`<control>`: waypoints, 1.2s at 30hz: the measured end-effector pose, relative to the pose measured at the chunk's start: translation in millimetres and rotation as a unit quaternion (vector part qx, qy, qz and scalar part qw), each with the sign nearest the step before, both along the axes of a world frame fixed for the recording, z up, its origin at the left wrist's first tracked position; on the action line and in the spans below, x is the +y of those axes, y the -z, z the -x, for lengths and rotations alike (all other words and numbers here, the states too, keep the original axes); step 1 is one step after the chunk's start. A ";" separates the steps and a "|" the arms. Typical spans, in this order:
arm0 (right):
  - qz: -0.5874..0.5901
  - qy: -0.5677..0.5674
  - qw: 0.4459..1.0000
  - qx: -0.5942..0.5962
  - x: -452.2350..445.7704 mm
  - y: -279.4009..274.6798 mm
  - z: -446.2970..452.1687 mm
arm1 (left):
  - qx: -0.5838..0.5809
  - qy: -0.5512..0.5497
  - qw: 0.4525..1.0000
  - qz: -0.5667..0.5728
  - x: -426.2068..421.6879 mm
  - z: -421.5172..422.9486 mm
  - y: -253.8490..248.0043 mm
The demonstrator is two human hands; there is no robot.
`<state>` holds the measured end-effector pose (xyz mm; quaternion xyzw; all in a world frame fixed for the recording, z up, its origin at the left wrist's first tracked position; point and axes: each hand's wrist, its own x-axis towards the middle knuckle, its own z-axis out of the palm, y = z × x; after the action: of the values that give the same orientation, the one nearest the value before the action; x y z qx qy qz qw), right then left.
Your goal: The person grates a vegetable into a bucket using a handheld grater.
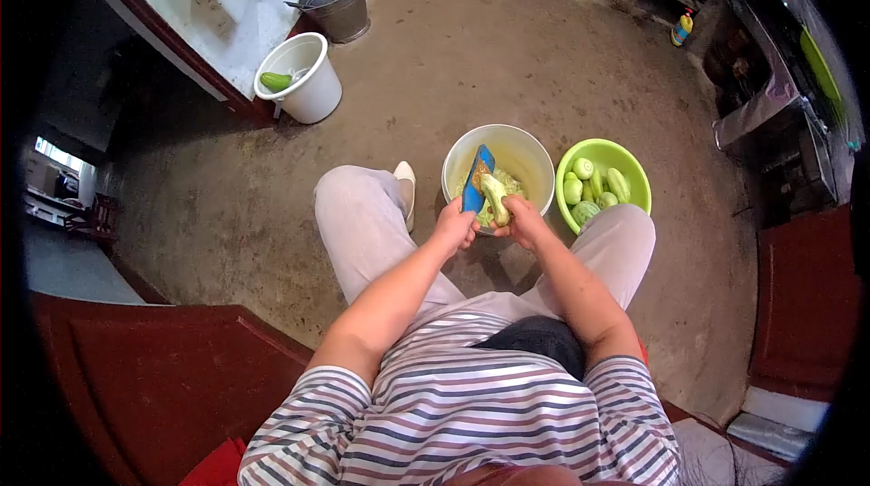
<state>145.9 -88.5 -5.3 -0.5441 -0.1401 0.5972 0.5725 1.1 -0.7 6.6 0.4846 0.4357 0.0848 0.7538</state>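
Note:
My left hand (456, 227) is closed around the lower end of a blue grater (471, 193), which tilts over a pale bucket (544, 160) between my knees. My right hand (523, 219) grips the near end of a pale green squash (494, 193). The squash lies against or right beside the grater; exact contact is hard to make out. Light green shreds (509, 185) lie inside the bucket. Just right of it stands a lime green basin (644, 179) with several green squashes (618, 184) and a rounder, darker green vegetable (584, 212).
A white bucket (313, 96) with a green vegetable (275, 81) stands at the upper left, near a grey metal bucket (344, 19). A yellow bottle (681, 30) is on the floor by the counter at right. Dark red panels (163, 377) flank me.

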 end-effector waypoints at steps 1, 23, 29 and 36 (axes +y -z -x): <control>0.004 -0.001 1.000 0.010 0.8 -1.5 1.2 | 0.000 0.001 1.000 -0.004 0.6 0.8 -0.5; 0.063 0.056 0.920 -0.384 4.2 36.7 -35.3 | -0.007 0.068 0.997 -0.029 -8.3 -0.1 4.7; 0.040 -0.036 0.933 -0.356 -1.5 0.4 10.4 | 0.007 0.015 1.000 0.001 1.3 -1.3 1.5; 0.073 -0.003 0.866 -0.495 8.6 31.7 4.8 | 0.008 0.041 0.998 -0.038 -9.1 2.3 -2.7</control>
<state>141.1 -79.9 -37.1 -0.8082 -0.3626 0.2595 0.3847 -1.1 -9.8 9.3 0.5311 0.4175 0.0663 0.7343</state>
